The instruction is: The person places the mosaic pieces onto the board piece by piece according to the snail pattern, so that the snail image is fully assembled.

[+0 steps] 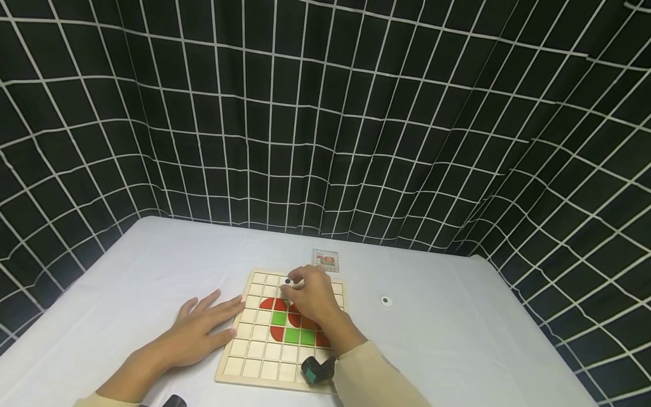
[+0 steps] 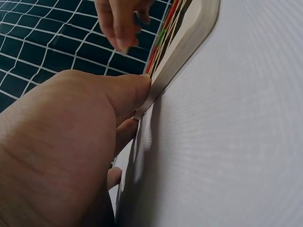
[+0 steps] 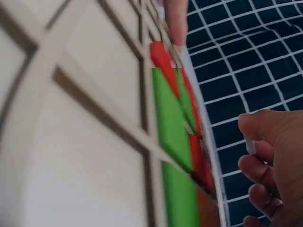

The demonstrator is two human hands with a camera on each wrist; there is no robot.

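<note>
A wooden grid board point(image 1: 246, 347) lies on the table, with red point(image 1: 277, 333), green point(image 1: 292, 336) and orange pieces set in some of its squares. Over the board's far rows, my right hand point(image 1: 315, 294) pinches a small white tile with a black dot point(image 1: 287, 281) between thumb and fingers. From the right wrist view, the tile point(image 3: 250, 145) appears edge-on, held above the board. My left hand point(image 1: 195, 333) rests flat at the board's left side, fingers spread; its thumb and fingertips touch the wooden rim point(image 2: 175, 59). The right hand and forearm hide part of the board's right side.
A second white piece with a black dot point(image 1: 386, 301) lies right of the board. Just beyond the far edge is a small pattern card point(image 1: 325, 260). White cloth point(image 1: 458, 339) covers the table, and a black curtain with white grid lines point(image 1: 305, 113) surrounds it.
</note>
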